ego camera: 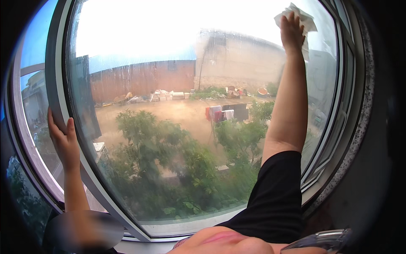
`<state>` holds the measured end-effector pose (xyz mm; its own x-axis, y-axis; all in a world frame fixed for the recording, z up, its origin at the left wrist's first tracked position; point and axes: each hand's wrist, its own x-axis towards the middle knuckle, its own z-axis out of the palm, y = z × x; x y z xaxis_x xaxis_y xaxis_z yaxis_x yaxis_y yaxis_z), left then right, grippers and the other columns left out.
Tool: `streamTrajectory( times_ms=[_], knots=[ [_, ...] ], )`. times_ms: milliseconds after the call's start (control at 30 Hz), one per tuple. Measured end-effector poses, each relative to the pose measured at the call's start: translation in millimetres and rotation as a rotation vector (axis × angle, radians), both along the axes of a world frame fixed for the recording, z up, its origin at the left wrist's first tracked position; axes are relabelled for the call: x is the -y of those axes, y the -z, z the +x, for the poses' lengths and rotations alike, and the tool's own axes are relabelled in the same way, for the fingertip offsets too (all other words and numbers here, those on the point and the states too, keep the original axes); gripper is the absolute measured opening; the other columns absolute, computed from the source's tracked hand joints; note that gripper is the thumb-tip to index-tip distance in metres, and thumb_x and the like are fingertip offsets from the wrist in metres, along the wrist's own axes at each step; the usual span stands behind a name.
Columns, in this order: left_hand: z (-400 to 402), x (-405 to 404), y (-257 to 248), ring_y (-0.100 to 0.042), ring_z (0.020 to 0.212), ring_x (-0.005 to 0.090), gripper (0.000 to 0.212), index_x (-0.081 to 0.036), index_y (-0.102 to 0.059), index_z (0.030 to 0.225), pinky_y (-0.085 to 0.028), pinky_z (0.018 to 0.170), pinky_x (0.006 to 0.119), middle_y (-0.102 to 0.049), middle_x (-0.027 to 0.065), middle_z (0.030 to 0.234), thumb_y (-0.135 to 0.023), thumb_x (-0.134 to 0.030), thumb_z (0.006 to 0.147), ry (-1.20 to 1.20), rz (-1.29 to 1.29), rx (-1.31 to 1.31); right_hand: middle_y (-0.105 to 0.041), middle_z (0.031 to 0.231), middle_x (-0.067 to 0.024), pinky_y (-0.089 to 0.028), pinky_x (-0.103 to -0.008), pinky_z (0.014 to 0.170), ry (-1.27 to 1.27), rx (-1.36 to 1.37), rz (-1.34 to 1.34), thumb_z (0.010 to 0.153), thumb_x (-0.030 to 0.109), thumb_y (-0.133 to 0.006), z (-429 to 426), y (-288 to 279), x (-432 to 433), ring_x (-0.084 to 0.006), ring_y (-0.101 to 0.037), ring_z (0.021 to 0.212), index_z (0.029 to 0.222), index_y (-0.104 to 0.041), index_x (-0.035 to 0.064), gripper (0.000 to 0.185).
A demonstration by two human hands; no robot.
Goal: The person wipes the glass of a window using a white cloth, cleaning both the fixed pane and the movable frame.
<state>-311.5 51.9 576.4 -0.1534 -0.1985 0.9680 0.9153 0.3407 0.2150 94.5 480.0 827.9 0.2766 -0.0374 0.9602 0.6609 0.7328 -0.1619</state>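
A large window pane (184, 133) in a metal frame stands before me, streaked and hazy in places. My right hand (292, 33) is raised at the upper right, fingers spread over a pale, crumpled cloth or paper sheet (309, 22) pressed to the glass. The sheet's edges stick out above and beside the fingers. At the left, my left hand (66, 139) grips the vertical edge of the window sash (57, 79), thumb on the near face and fingers round the far side.
An opening lies left of the sash, beside an outer frame (27, 139). More window frame (344, 127) and a patterned strip (363, 104) curve along the right. Beyond the glass are bushes (196, 165), a yard with hanging laundry (228, 114) and buildings.
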Motion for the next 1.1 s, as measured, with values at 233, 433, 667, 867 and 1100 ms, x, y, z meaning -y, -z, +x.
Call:
streamTrajectory(
  times_ms=[233, 433, 667, 867, 1100],
  knots=[
    [-5, 6, -5, -0.039, 0.125, 0.0334, 0.053, -0.007, -0.028, 0.138, -0.033, 0.103, 0.040, -0.036, 0.0174, 0.138, -0.051, -0.024, 0.093, 0.095, 0.002, -0.091, -0.025, 0.148, -0.0045, -0.014, -0.0553, 0.107, -0.258, 0.629, 0.219, 0.090, 0.055, -0.028, -238, 18, 205, -0.0336, -0.022, 0.135, 0.142, -0.027, 0.0217, 0.061],
    [-14, 14, -5, -0.040, 0.124, 0.0349, 0.055, -0.010, -0.025, 0.140, -0.035, 0.103, 0.042, -0.032, 0.0194, 0.138, -0.051, -0.022, 0.093, 0.147, -0.038, -0.039, -0.032, 0.145, 0.0023, -0.016, -0.0482, 0.108, 0.253, 0.761, 0.567, 0.093, 0.051, -0.028, -221, 104, 215, -0.0214, -0.029, 0.133, 0.138, -0.034, 0.0294, 0.050],
    [-4, 11, -9, -0.041, 0.123, 0.0351, 0.054, -0.008, -0.028, 0.138, -0.037, 0.101, 0.041, -0.034, 0.0200, 0.137, -0.053, -0.024, 0.092, 0.102, 0.003, -0.047, -0.032, 0.142, -0.0167, -0.023, -0.0487, 0.104, 0.063, 0.173, 0.070, 0.093, 0.047, -0.031, 32, 84, 1, -0.0363, -0.032, 0.128, 0.139, -0.030, 0.0124, 0.057],
    [-6, 5, -5, -0.043, 0.121, 0.0353, 0.055, -0.006, -0.030, 0.137, -0.038, 0.100, 0.041, -0.037, 0.0205, 0.135, -0.054, -0.026, 0.091, 0.080, -0.001, -0.035, -0.016, 0.149, -0.0175, -0.014, -0.0551, 0.108, 0.042, -0.210, -0.501, 0.092, 0.053, -0.019, 72, 174, -41, -0.0435, -0.017, 0.134, 0.144, -0.018, 0.0103, 0.067],
    [-11, 17, -11, -0.040, 0.122, 0.0361, 0.058, -0.003, -0.025, 0.137, -0.039, 0.100, 0.040, -0.032, 0.0240, 0.136, -0.054, -0.025, 0.092, 0.096, -0.039, -0.076, -0.036, 0.140, -0.0062, -0.021, -0.0545, 0.103, -0.026, 0.481, 0.268, 0.086, 0.044, -0.046, -130, 182, 144, -0.0343, -0.026, 0.131, 0.131, -0.041, 0.0156, 0.053]
  ],
)
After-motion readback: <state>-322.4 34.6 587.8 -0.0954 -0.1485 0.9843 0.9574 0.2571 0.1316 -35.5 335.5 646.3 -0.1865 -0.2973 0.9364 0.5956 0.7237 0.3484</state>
